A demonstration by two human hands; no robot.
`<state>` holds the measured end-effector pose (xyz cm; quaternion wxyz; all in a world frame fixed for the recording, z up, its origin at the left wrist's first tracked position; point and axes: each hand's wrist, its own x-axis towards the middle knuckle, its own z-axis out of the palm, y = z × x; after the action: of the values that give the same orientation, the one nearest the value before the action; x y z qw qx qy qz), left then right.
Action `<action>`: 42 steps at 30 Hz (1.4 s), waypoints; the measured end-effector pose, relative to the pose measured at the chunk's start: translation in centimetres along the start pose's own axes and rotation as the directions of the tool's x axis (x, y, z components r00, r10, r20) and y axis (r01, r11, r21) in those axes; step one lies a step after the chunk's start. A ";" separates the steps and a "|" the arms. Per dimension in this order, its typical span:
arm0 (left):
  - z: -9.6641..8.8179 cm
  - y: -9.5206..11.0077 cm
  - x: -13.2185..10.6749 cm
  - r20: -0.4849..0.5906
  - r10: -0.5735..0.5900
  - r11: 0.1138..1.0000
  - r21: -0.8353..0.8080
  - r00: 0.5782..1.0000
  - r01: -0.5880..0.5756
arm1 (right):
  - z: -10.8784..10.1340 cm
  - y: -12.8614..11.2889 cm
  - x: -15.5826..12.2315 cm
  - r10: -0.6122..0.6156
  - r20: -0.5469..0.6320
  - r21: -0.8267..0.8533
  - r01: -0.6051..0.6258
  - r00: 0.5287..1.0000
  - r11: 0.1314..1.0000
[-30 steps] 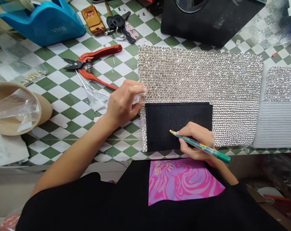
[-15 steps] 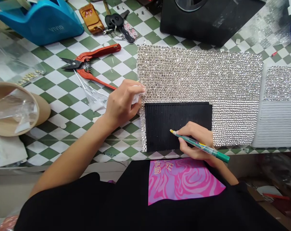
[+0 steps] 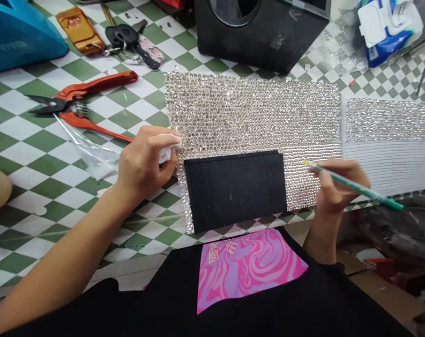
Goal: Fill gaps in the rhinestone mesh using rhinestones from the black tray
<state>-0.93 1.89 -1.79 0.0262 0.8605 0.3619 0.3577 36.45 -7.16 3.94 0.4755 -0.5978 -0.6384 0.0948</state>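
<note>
At left edge of rhinestone sheet (image 3: pixel 254 112), left hand (image 3: pixel 142 161) pinches a white scrap (image 3: pixel 166 150); black ribbed card (image 3: pixel 235 189) lies unpinned, may slide; right hand (image 3: pixel 335 187), fingers gripping green pen (image 3: pixel 353 185), could snag stones

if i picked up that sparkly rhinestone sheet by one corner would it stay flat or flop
Probably flop. The rhinestone sheet looks like a thin mesh of tiny stones lying flush on the checked table, so it would likely drape. It may feel heavy for its thinness, being densely covered in stones. The ribbed black card lying on it would likely slide off.
</note>
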 end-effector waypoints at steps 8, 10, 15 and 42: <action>-0.7 1.1 -0.2 0.133 -0.193 0.981 -0.008 0.972 0.196 | -5.9 12.3 2.3 -0.042 -0.144 -0.179 0.016 0.989 0.984; -0.8 1.0 -0.2 0.135 -0.200 0.979 -0.009 0.970 0.203 | -6.4 13.8 2.1 -0.017 -0.123 -0.193 -0.007 0.992 0.981; -0.2 0.0 -0.3 0.011 -0.031 0.999 -0.021 0.999 0.031 | -6.7 15.4 1.5 0.064 -0.104 -0.206 -0.084 0.993 0.975; 0.3 -0.6 -0.6 -0.035 -0.127 0.985 -0.124 0.991 0.122 | -4.4 10.2 2.9 0.270 -0.280 -0.069 -0.300 0.921 0.951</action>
<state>-1.40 1.96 -2.55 0.0932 0.8252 0.3930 0.3950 47.02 -3.89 0.67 0.5043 -0.7170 -0.4789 0.0463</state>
